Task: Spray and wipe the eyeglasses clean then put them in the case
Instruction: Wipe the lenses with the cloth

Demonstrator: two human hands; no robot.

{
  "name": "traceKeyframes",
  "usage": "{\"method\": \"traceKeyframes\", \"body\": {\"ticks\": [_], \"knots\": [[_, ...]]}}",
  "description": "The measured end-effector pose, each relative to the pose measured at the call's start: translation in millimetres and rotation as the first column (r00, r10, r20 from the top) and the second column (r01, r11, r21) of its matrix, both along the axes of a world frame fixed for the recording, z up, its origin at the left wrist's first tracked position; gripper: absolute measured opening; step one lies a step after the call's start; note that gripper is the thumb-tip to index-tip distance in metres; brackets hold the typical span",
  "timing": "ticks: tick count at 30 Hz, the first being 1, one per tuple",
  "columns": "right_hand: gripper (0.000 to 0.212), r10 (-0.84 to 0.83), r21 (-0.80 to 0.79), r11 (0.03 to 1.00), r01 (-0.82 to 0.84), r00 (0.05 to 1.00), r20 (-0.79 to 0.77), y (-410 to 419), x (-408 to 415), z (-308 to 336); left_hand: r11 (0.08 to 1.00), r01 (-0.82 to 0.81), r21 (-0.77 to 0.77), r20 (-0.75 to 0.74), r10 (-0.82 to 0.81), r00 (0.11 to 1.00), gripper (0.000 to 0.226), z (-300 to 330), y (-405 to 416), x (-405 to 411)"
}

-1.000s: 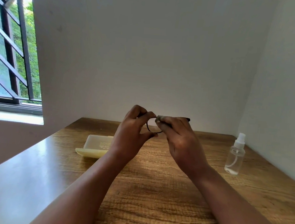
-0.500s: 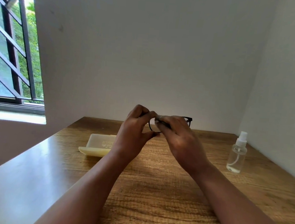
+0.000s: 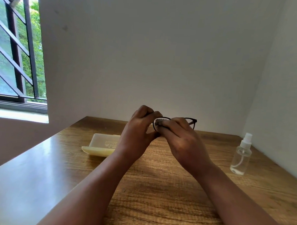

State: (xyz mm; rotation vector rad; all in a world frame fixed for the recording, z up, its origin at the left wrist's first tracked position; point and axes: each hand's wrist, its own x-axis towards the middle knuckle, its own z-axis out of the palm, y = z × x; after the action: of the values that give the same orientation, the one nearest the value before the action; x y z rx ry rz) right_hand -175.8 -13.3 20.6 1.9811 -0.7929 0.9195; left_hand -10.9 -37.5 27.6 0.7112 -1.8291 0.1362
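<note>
Two hands were up over the middle of the wooden table (image 3: 164, 193), both on the black-framed eyeglasses (image 3: 193, 120), which were held in the air above the tabletop, clear of it. My left hand (image 3: 139, 131) gripped the frame's left end, forefinger curled over the top rim, thumb under it. My right hand (image 3: 182, 141) had its fingers bent round a small grey cleaning cloth (image 3: 159, 122) and pressed it against the left lens; only a bit of cloth showed through the rim, rest hidden by fingers. The frame's right lens stuck out past the right hand's knuckles, w/ the wall behind it.

Pale yellow glasses case (image 3: 104, 145) lay open on the table, left of the hands and partly behind my left wrist; couldn't tell what was inside. Clear spray bottle (image 3: 241, 155) w/ white pump top stood upright at the far right of the table, near the right wall, well apart from the hands. Barred window (image 3: 16, 48) at far left, green foliage outside it. Both forearms ran in from the near edge.
</note>
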Motion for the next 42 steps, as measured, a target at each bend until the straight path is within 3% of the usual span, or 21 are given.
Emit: {"method": "traceKeyframes", "body": {"ticks": [6,14,21,28,35,42], "knots": [[0.019,-0.044,0.031,0.999,0.039,0.985,0.168,1,-9,4,0.999,-0.016,0.04,-0.003,0.016,1.0,0.053,-1,-1,-3],[0.021,0.012,-0.001,1.0,-0.012,0.999,-0.03,1,7,-1,1.0,0.012,0.01,0.03,-0.012,0.999,0.045,-4,-1,-3],[0.032,-0.048,0.065,0.997,0.037,0.981,0.186,3,1,2,0.999,-0.011,0.034,0.019,0.011,1.0,0.05,-2,-1,-6],[0.021,-0.012,0.043,0.999,0.009,0.997,0.073,1,14,-4,1.0,-0.012,0.002,0.041,0.011,0.999,0.038,-2,2,-4],[0.035,-0.075,0.034,0.997,0.07,0.981,0.179,3,4,1,0.999,-0.033,0.032,0.017,0.033,0.999,0.047,-1,0,-6],[0.024,-0.054,0.014,0.998,0.054,0.998,0.031,-1,9,-5,0.999,-0.045,0.017,0.03,0.044,0.999,0.039,-2,1,-3]]}}
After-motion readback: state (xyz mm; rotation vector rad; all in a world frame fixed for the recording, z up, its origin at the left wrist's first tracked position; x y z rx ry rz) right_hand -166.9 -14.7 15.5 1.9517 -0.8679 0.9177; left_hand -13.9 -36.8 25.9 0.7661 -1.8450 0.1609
